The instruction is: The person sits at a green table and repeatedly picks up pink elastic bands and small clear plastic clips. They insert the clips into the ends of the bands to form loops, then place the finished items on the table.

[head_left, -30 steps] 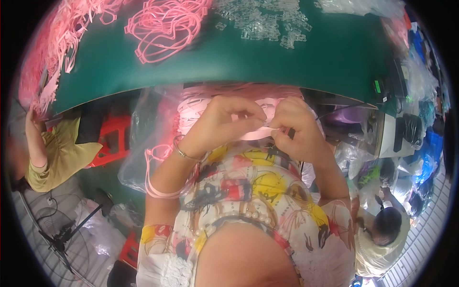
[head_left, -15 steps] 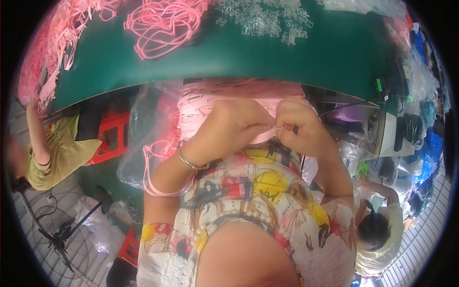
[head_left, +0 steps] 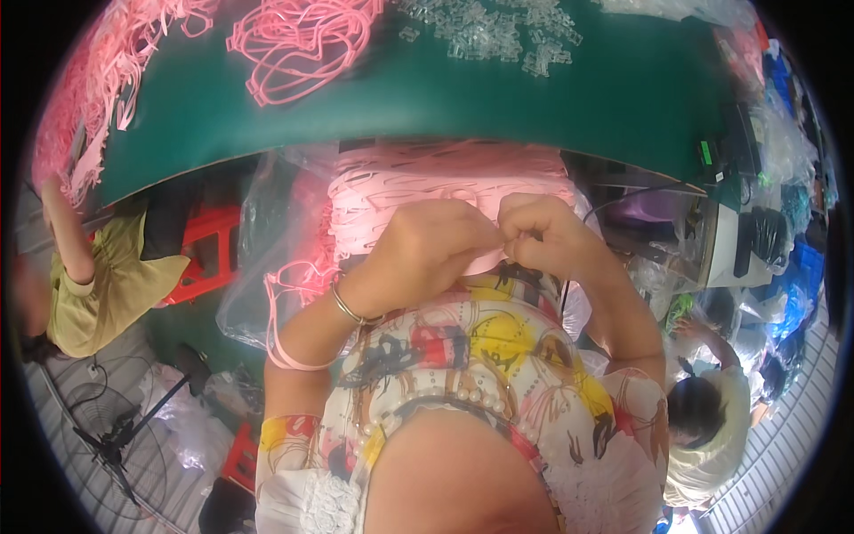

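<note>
My left hand point(head_left: 431, 242) is closed, its fingertips pinched on a thin pink strap point(head_left: 487, 262), part of which shows below the fingers. Against those fingertips presses my right hand point(head_left: 547, 233), also closed in a pinch; what lies between its fingers is hidden. Both hands are held in front of my body, over a thick stack of flat pink straps point(head_left: 382, 182) at the table's near edge. Around my left forearm hangs a loop of pink strap point(head_left: 286, 356), just behind the bangles.
On the green table point(head_left: 551, 107) lie a tangle of pink straps point(head_left: 307, 44) and a heap of small clear plastic pieces point(head_left: 498, 31). More pink straps point(head_left: 116, 62) hang at the left. A plastic bag point(head_left: 245, 294), a red stool point(head_left: 209, 254), a fan point(head_left: 111, 440) and two other people are nearby.
Both hands have shifted slightly toward me. The fingertips have closed together, covering the small pale piece that showed between them before.
</note>
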{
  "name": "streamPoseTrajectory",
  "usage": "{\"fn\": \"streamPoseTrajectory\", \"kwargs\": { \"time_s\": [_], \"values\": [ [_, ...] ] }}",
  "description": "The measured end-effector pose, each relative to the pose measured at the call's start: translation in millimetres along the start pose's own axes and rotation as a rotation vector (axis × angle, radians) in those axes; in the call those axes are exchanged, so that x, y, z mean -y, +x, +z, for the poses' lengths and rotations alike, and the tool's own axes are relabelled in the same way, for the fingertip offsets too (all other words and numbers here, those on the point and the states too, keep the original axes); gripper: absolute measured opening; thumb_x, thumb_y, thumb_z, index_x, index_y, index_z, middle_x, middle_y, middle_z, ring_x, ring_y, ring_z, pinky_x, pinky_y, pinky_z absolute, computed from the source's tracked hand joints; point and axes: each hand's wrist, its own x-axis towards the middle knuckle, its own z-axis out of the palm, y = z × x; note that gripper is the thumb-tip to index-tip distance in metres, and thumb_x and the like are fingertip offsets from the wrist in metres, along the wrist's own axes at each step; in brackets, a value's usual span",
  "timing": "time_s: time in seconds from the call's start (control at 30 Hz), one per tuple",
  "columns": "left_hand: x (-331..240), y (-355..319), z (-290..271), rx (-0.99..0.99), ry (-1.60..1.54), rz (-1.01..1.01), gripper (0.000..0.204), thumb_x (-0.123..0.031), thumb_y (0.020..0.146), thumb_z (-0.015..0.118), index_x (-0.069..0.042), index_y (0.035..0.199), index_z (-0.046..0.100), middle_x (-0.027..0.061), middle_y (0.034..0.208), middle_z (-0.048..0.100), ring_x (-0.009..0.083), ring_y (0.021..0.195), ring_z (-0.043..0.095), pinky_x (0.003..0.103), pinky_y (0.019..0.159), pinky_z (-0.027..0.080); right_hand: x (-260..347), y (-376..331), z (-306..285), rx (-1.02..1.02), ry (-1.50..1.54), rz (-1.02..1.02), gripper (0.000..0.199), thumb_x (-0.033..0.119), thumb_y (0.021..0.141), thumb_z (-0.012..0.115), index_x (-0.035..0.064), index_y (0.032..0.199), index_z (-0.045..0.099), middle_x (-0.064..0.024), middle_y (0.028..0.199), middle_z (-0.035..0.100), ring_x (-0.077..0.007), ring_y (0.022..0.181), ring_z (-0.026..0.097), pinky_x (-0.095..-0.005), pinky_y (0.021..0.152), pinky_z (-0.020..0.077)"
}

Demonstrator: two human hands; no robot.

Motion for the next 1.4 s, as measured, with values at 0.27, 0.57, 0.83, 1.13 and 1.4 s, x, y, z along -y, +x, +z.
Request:
{"fn": "streamPoseTrajectory", "kwargs": {
  "time_s": [0.27,0.57,0.83,1.13,1.4],
  "values": [
    [-7.3,-6.6,5.8,-0.057,0.052,-0.079,0.032,0.014,0.062,0.058,-0.002,0.088,0.066,0.0108,0.082,0.066,0.0257,0.07,0.065,0.033,0.06,0.052,-1.5,0.9,3.8,-0.062,-0.22,-0.091,0.006,0.004,0.066,0.057,-0.0019,0.065,0.057,-0.0074,0.064,0.049,-0.0169,0.062,0.048,-0.0298,0.053,0.037],
    [-6.9,-10.7,13.7,-0.099,0.087,-0.08,0.026,0.009,0.063,0.062,-0.002,0.087,0.066,0.0114,0.079,0.064,0.0264,0.069,0.063,0.033,0.06,0.052,-3.9,3.5,4.6,-0.066,-0.276,-0.116,0.006,0.004,0.066,0.057,-0.0017,0.064,0.057,-0.0069,0.064,0.049,-0.0161,0.062,0.049,-0.0309,0.053,0.0365],
    [-2.7,-17.3,12.2,0.003,0.038,-0.053,0.023,0.006,0.071,0.063,-0.001,0.092,0.066,0.0119,0.085,0.065,0.0247,0.075,0.065,0.033,0.066,0.053,-8.6,4.1,0.2,0.021,0.099,0.098,0.008,0.004,0.07,0.056,-0.0018,0.065,0.058,-0.0035,0.07,0.053,-0.0109,0.065,0.05,-0.027,0.057,0.0379],
    [-8.1,-15.3,15.5,0.007,-0.277,-0.467,0.016,-0.008,0.086,0.062,0.002,0.098,0.062,0.0067,0.085,0.062,0.0142,0.082,0.06,0.028,0.072,0.049,0.4,3.3,0.2,-0.057,0.069,0.067,0.009,0.004,0.072,0.055,-0.0015,0.065,0.058,-0.0027,0.07,0.052,-0.0096,0.065,0.05,-0.0256,0.056,0.0376],
    [-4.5,-22.9,10.4,0.133,-0.688,-0.788,0.017,-0.013,0.091,0.06,0.002,0.096,0.064,0.0041,0.08,0.062,0.0079,0.071,0.059,0.022,0.06,0.048,-9.8,4.5,2.4,-0.004,-0.043,-0.061,0.006,0.004,0.07,0.056,0.0011,0.065,0.058,-0.0027,0.069,0.052,-0.0115,0.064,0.049,-0.0272,0.055,0.0371]
  ]
}}
